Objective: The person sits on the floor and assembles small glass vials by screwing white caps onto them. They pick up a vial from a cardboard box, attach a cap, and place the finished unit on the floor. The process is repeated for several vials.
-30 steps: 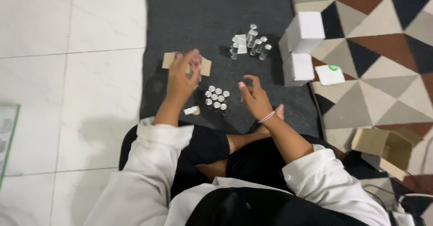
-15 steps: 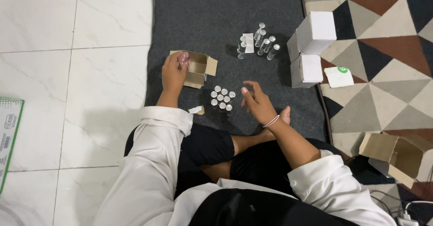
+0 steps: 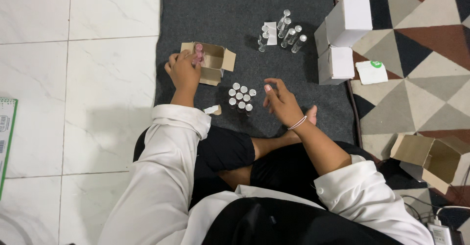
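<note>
1. Two hands are working over the dark mat (image 3: 245,10), and I am sitting cross-legged at its near edge; my right hand (image 3: 283,102) is hovering with fingers loosely spread and nothing in it.
2. Just to the left of that hand, the cluster of small white-capped vials (image 3: 241,97) is standing upright, caps facing up at me, so their long axes are running vertically. My right hand is the nearer one to them, close beside but not touching.
3. Near my left cuff, a small pale scrap (image 3: 213,110) is lying flat on the mat.
4. Farther out on the left, my left hand (image 3: 183,71) is closing its fingers around a pinkish vial (image 3: 199,54) and holding it at the mouth of the open brown carton (image 3: 215,61). The vial's long axis is running away from me, roughly upright; which end is leading I cannot tell.
5. The carton is lying with its flaps spread, its opening facing up.
6. Farthest away, a second group of clear vials (image 3: 286,32) is lying tilted, pointing up and to the right, beside two white boxes (image 3: 342,39).
</note>
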